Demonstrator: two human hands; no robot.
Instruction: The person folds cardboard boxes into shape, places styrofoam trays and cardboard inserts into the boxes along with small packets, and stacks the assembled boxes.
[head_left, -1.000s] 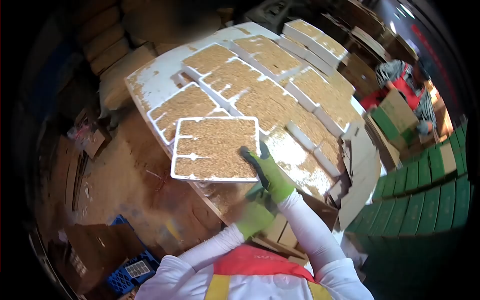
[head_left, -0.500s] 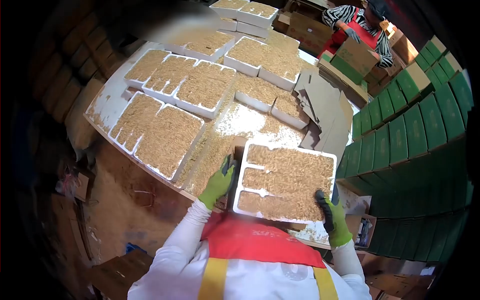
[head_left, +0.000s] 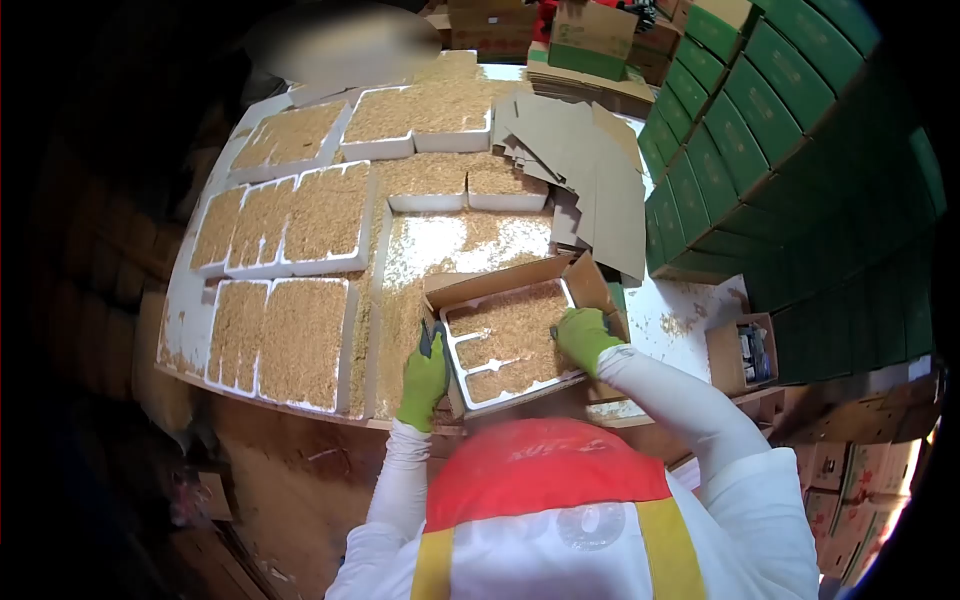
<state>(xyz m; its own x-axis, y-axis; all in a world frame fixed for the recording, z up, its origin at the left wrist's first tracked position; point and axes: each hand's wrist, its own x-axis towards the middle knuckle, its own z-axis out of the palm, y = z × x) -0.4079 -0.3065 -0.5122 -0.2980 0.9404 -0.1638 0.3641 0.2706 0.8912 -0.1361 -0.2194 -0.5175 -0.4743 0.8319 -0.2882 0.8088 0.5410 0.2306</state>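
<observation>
White, the filled tray (head_left: 456,358) had just come into the cardboard box (head_left: 500,280) at the table's (head_left: 685,312) near edge (so probably the box now carried it), while the left hand (head_left: 425,380) touched the box and the right hand (head_left: 587,338) curled over the tray's rim, their grips impossible to tell.

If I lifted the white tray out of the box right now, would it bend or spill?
It'd probably stay stiff, because the white tray's rim looks straight. The tan bits might spill if it tipped, since they look loose and no lid covers them. It could feel snug to lift, because the box's walls stand close around it.
</observation>
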